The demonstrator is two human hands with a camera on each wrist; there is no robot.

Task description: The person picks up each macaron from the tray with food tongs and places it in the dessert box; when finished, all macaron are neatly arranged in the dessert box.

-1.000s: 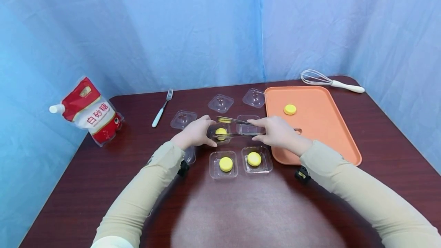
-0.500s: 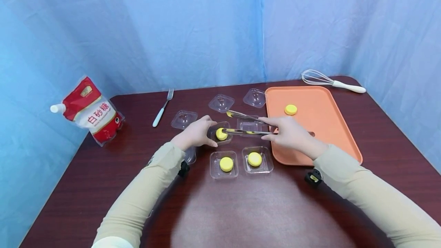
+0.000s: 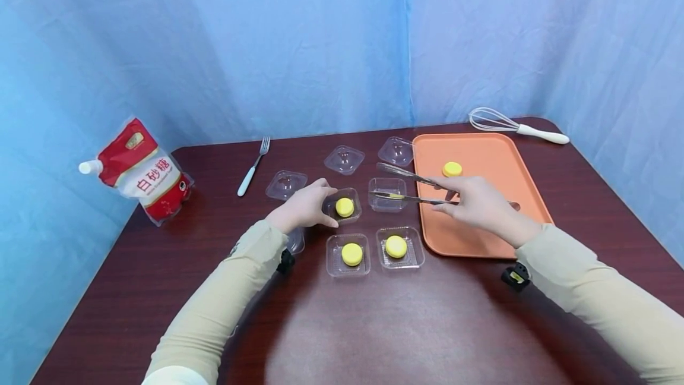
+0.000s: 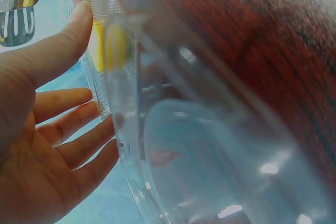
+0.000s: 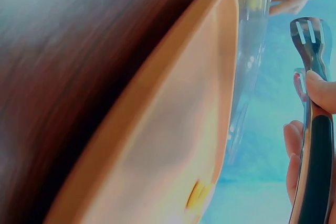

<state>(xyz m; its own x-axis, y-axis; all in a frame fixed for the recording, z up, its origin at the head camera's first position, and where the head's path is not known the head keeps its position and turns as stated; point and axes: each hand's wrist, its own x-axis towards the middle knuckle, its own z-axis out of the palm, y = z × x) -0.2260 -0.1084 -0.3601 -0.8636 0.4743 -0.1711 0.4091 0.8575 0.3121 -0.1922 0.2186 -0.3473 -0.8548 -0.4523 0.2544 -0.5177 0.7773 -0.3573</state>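
My left hand holds the side of a clear plastic box, thumb and fingers spread along its edge. A yellow macaron sits inside that box. In the right wrist view, metal tongs with dark grip panels and slotted ends are in my right hand. Their arms stand apart with nothing between them, over the left edge of the orange tray and a second clear box that has no macaron. Another macaron lies on the tray.
Two nearer boxes each hold a macaron. Several clear lids lie behind and left of the boxes. A fork and a red sugar pouch are at left, a whisk at the back right.
My right hand has drawn the tongs rightward, away from the box at my left hand, leaving the macaron inside it. The left hand has stayed in place.
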